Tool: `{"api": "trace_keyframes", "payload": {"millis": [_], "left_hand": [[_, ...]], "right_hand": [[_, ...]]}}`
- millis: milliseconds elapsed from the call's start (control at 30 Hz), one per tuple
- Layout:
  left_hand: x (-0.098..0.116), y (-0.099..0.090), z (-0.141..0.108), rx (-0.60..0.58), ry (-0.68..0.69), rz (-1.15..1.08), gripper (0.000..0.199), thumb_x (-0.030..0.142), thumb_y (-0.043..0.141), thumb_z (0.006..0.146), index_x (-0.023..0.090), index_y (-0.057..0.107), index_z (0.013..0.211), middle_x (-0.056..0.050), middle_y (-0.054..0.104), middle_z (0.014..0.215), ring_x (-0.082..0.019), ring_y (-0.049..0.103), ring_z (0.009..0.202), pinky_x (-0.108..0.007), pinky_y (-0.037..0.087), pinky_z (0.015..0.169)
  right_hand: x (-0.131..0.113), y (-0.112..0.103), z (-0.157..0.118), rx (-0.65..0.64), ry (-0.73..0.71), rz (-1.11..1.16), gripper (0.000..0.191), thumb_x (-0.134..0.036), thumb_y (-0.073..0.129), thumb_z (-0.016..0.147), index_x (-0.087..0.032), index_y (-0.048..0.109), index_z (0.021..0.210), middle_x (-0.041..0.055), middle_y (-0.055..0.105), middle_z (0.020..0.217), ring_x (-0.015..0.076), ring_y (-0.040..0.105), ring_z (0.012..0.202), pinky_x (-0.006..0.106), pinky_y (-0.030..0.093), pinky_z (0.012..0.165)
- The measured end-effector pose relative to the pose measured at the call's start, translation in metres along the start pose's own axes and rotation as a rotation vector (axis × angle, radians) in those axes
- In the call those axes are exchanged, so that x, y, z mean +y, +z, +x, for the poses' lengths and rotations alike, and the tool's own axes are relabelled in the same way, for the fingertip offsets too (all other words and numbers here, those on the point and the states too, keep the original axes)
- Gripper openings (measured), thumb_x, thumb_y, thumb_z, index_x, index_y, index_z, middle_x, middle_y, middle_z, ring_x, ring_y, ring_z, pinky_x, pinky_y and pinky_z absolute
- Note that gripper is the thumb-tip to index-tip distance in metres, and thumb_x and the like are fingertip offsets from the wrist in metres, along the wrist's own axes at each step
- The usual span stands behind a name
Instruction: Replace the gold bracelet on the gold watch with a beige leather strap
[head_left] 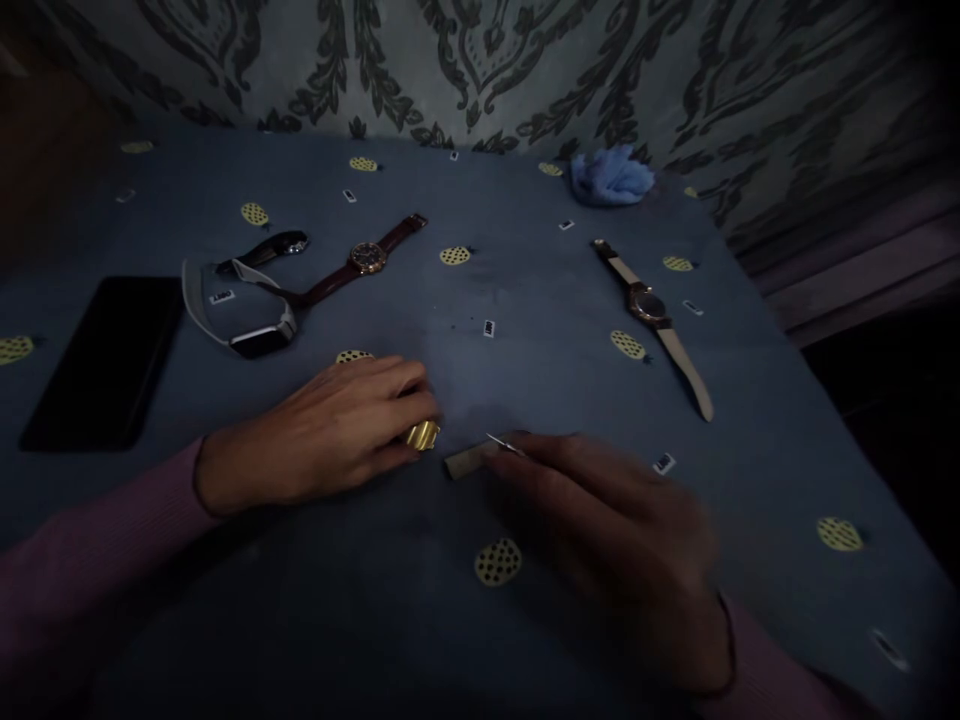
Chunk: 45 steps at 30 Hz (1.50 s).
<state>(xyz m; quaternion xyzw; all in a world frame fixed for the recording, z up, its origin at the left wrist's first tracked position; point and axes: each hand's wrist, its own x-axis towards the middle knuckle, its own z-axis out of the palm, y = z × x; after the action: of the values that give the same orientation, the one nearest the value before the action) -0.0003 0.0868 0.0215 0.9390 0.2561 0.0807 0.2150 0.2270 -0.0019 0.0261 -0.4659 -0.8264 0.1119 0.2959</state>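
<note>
My left hand (330, 430) is closed round a small gold-coloured metal piece (424, 435), which shows at its fingertips. To the right, my right hand (622, 530) pinches a thin pointed metal tool (506, 444), its tip directed up and left. Beneath that tool lies a short flat grey-brown strip (466, 461), its right end hidden by my right fingers. I cannot tell whether those fingers touch the strip. A small gap separates the gold piece from the strip.
A black phone (105, 362), a smartwatch with a pale strap (262, 340), a dark-strapped watch (289, 243) and a brown-strapped watch (367, 258) lie left. Another watch (649, 305) lies face down at right. A crumpled blue cloth (611, 176) sits near the wall.
</note>
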Motion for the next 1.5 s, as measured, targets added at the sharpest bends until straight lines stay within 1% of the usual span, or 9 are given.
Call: {"api": "trace_keyframes", "payload": {"millis": [100,200,267,433,700,833,1000,1133,1500], "left_hand": [[0.002,-0.001,0.0,-0.002,-0.003,-0.002,0.014,0.023,0.059,0.091,0.017,0.063,0.103,-0.004,0.057,0.099,-0.018,0.054,0.085,-0.031,0.043,0.074],[0.003,-0.001,-0.002,0.003,-0.007,-0.002,0.013,0.022,0.059,0.091,0.016,0.063,0.103,-0.004,0.057,0.097,-0.017,0.053,0.082,-0.031,0.043,0.073],[0.004,-0.001,-0.002,0.004,-0.013,-0.007,0.014,0.023,0.06,0.091,0.016,0.063,0.103,-0.004,0.056,0.096,-0.017,0.053,0.082,-0.031,0.043,0.073],[0.004,0.001,-0.004,-0.002,-0.016,-0.022,0.014,0.023,0.059,0.092,0.016,0.063,0.103,-0.004,0.056,0.097,-0.016,0.052,0.083,-0.03,0.043,0.073],[0.004,0.001,-0.004,-0.009,-0.013,-0.032,0.012,0.025,0.06,0.092,0.018,0.063,0.101,-0.002,0.056,0.095,-0.015,0.052,0.08,-0.028,0.042,0.07],[0.005,0.002,-0.004,-0.015,-0.024,-0.029,0.012,0.025,0.06,0.092,0.018,0.064,0.1,-0.002,0.055,0.094,-0.014,0.053,0.08,-0.028,0.042,0.07],[0.009,0.001,-0.003,-0.021,-0.021,-0.019,0.01,0.025,0.059,0.092,0.017,0.063,0.097,-0.001,0.054,0.091,-0.014,0.051,0.077,-0.027,0.04,0.067],[0.01,0.001,-0.004,-0.03,-0.024,-0.015,0.009,0.025,0.058,0.093,0.018,0.062,0.096,-0.001,0.053,0.09,-0.014,0.051,0.076,-0.026,0.039,0.066],[0.012,0.0,-0.003,-0.037,-0.035,-0.013,0.013,0.022,0.067,0.087,0.017,0.064,0.098,0.0,0.053,0.089,-0.013,0.051,0.075,-0.026,0.039,0.065]], "right_hand": [[0.008,-0.003,0.007,-0.103,-0.098,-0.07,0.024,-0.009,0.046,0.096,-0.019,0.064,0.109,0.0066,0.07,0.091,0.0193,0.063,0.079,0.035,0.051,0.066],[0.016,0.0,0.012,-0.205,-0.173,-0.101,0.02,-0.018,0.05,0.096,-0.012,0.063,0.109,0.0103,0.069,0.095,0.025,0.061,0.088,0.04,0.05,0.07],[0.022,0.005,0.011,-0.243,-0.18,-0.094,0.021,-0.022,0.05,0.097,-0.011,0.063,0.109,0.0108,0.069,0.098,0.0252,0.06,0.091,0.041,0.05,0.073],[0.029,0.018,0.007,-0.215,-0.114,-0.004,0.019,-0.019,0.048,0.098,-0.014,0.066,0.104,0.0079,0.067,0.09,0.0203,0.058,0.084,0.036,0.051,0.072],[0.027,0.025,0.005,-0.122,-0.043,0.094,0.016,-0.016,0.051,0.096,-0.015,0.067,0.1,0.0065,0.063,0.084,0.0184,0.055,0.078,0.033,0.052,0.068],[0.028,0.027,0.004,-0.112,-0.041,0.104,0.016,-0.016,0.053,0.095,-0.014,0.068,0.1,0.0073,0.064,0.086,0.0182,0.055,0.08,0.032,0.051,0.068],[0.028,0.027,0.005,-0.097,-0.064,0.099,0.015,-0.014,0.054,0.094,-0.012,0.068,0.098,0.0064,0.063,0.082,0.0173,0.054,0.077,0.03,0.051,0.067],[0.027,0.026,0.006,-0.095,-0.061,0.106,0.018,-0.016,0.051,0.096,-0.015,0.069,0.097,0.0058,0.063,0.082,0.0173,0.056,0.076,0.031,0.051,0.065],[0.027,0.027,0.006,-0.097,-0.072,0.086,0.019,-0.016,0.051,0.096,-0.016,0.07,0.099,0.0058,0.065,0.083,0.0174,0.056,0.076,0.032,0.052,0.066]]}}
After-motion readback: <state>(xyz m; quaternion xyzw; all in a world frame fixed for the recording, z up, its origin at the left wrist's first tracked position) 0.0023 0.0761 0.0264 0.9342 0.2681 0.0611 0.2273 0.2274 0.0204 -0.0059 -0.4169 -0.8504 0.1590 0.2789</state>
